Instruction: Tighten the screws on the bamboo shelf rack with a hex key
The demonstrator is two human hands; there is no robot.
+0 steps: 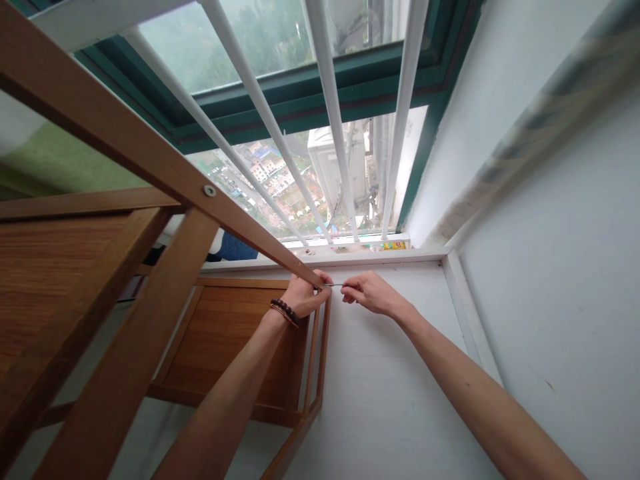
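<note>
My left hand, with dark beads at its wrist, is closed around the lower end of a long brown wooden rail. A thin metal hex key reaches from my right hand to the end of that rail. The fingers of my right hand are curled round the key's outer end, and its tip is hidden by my left thumb. A round metal bolt head sits higher on the rail. Below my left hand is a wooden shelf panel with slim side bars.
A larger wooden panel and thick slats fill the left. White window bars stand ahead in front of a green-framed window. A yellow packet lies on the sill. The white wall rises on the right.
</note>
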